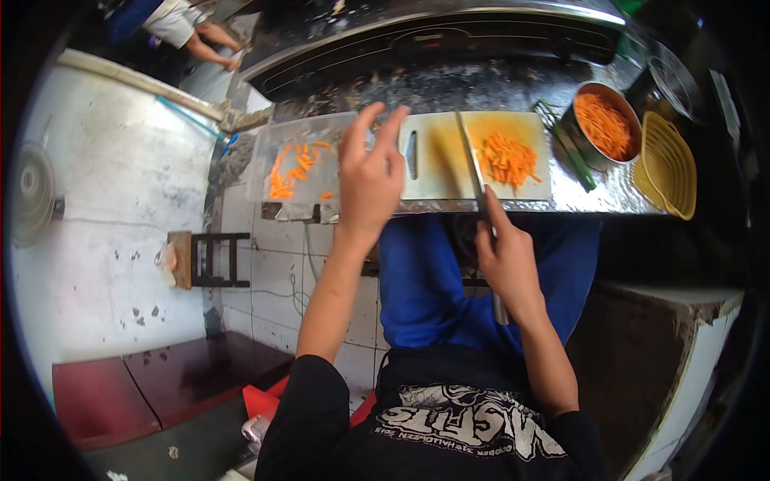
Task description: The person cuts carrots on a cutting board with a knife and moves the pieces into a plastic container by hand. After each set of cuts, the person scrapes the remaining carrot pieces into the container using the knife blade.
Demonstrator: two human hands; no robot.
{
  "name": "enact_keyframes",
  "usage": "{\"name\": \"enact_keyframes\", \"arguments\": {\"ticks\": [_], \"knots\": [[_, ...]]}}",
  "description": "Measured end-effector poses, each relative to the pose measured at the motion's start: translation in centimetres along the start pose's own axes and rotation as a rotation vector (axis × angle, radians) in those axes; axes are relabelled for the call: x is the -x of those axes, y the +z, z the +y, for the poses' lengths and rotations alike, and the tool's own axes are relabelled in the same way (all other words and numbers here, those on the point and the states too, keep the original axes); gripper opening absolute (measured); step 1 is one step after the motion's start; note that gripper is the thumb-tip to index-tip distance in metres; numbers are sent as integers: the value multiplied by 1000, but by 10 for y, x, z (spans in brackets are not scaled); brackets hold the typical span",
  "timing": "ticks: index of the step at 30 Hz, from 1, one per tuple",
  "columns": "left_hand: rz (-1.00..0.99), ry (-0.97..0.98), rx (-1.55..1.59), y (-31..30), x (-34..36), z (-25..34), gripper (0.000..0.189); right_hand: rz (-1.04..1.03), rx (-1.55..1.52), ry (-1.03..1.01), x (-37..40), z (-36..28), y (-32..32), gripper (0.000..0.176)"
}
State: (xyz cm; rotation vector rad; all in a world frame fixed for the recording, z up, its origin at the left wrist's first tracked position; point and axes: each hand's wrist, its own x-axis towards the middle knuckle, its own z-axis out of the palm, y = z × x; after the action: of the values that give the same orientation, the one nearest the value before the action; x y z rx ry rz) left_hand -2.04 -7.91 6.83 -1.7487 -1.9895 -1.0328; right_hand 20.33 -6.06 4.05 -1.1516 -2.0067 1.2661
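My right hand (509, 260) is closed around the handle of a knife (472, 152), whose blade stands over the cutting board (429, 176). To the right of the blade lies a pile of cut carrot strips (507, 159) on the board. My left hand (373, 172) is raised between the board and a clear plastic container (261, 172), fingers apart, with nothing visible in it. More carrot pieces (297, 167) are scattered inside that container. Part of the container's right side is hidden behind my left hand.
Right of the board are green stalks (573, 156), a metal pot (579, 138) full of carrot strips and a yellow plastic basket (666, 168). A black stove (425, 48) runs behind the counter. A person's legs (204, 44) show at upper left, and a stool (210, 259) stands below.
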Motion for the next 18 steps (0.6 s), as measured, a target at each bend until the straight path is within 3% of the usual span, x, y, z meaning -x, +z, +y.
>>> {"name": "enact_keyframes", "arguments": {"ticks": [3, 5, 6, 8, 11, 14, 18], "knots": [[-59, -161, -107, -40, -5, -65, 40, -28, -53, 46, -2, -5, 0, 51], [-284, -288, -138, -60, -2, -132, 40, -41, -63, 59, -3, -7, 1, 51], [-280, -292, -137, -68, 2, -153, 40, -49, -81, 67, -4, -8, 0, 51], [-471, -324, -332, -76, 1, -178, 42, -48, -96, 73, -6, -11, 1, 51], [-573, -481, -168, -69, -6, -190, 44, -38, -95, 56, -5, -13, 6, 51], [-586, -349, -226, -55, -4, -206, 42, -20, -108, 9, -3, -12, 6, 51], [-560, -347, -323, -44, -4, -224, 38, -34, -103, 45, -1, -13, 3, 51]]}}
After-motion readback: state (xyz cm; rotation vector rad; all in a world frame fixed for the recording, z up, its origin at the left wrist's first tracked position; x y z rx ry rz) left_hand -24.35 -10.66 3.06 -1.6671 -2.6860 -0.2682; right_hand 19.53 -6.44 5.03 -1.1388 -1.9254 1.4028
